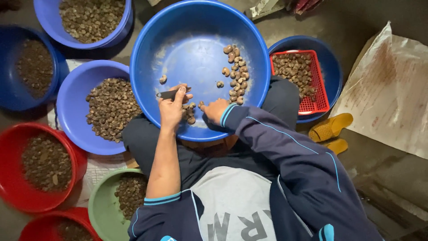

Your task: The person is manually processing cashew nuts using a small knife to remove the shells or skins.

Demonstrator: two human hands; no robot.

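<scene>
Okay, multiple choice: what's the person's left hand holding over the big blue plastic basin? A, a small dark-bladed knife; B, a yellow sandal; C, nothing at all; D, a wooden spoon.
A: the left hand grips a small dark-bladed knife over the big round blue plastic basin, beside a few brown nuts.

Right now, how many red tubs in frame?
2. One red tub sits at left, holding dark nut bits; another red tub is cut off at the bottom-left edge. More may lie outside view.
</scene>
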